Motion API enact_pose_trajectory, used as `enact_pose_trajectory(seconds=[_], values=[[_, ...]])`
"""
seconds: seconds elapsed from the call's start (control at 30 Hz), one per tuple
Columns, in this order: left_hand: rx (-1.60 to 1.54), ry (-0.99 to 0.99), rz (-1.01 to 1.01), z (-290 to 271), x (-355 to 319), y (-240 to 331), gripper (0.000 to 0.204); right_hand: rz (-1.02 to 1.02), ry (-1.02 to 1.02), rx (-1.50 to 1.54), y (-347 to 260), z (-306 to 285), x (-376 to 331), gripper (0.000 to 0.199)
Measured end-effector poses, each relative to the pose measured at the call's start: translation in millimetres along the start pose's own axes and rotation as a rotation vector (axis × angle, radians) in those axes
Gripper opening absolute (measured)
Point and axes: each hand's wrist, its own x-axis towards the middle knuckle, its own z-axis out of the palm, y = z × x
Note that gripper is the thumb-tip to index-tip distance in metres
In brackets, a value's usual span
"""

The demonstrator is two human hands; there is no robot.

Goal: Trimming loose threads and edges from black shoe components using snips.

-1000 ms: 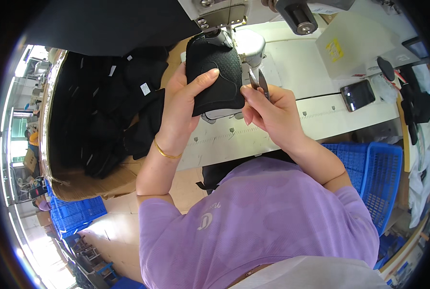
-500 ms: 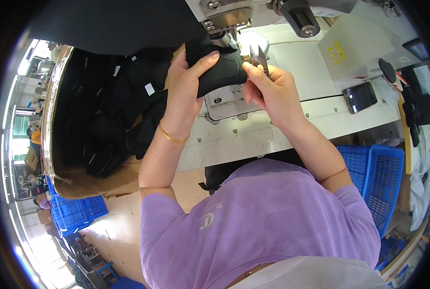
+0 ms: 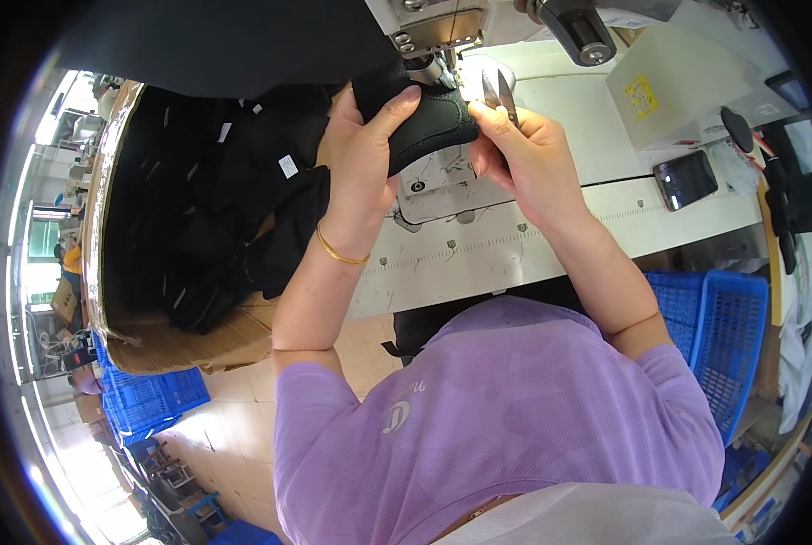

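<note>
Left hand (image 3: 362,159) grips black shoe upper (image 3: 428,123) lying crosswise, right hand (image 3: 524,159) pinching thread snips (image 3: 499,91), blades touching its right end.

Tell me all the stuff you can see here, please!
Sewing machine: one, white, top middle.
Fabric piece: one, black, held under the machine.
Thread snips: one, metal, in the right hand.
Cardboard box: one, brown, left, full of black pieces.
Phone: one, dark, on the white table.
Crate: one, blue, right.
Bracelet: one, gold, left wrist.
Left hand: grips the fabric.
Right hand: holds the snips.
</note>
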Motion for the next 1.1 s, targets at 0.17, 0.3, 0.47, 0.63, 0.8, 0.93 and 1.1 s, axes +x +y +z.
enact_pose_trajectory(seconds=[0.17, 0.3, 0.47, 0.63, 0.8, 0.93, 1.1], values=[[-0.011, 0.002, 0.016, -2, 1, -3, 0.019, 0.004, 0.019, -0.011, -5, 3, 0, 0.039], [-0.014, 0.005, 0.025, -2, 2, -6, 0.019, 0.008, 0.022, 0.007, -6, 3, -1, 0.038], [-0.022, 0.016, 0.033, 0, 1, -6, 0.019, 0.012, 0.012, -0.002, -4, 0, 0, 0.039], [-0.030, 0.007, 0.027, -4, 0, -9, 0.025, 0.024, 0.011, -0.024, -2, -3, 1, 0.037], [0.118, 0.195, 0.385, -23, -5, -28, 0.047, 0.006, -0.006, 0.060, -5, -6, -2, 0.032], [0.982, -0.078, 1.215, -34, -9, -13, 0.069, 0.002, -0.048, 0.064, 1, -17, -6, 0.033], [1.246, -0.196, 1.245, -39, 7, -2, 0.050, -0.025, -0.093, -0.009, 3, -10, -17, 0.036]])
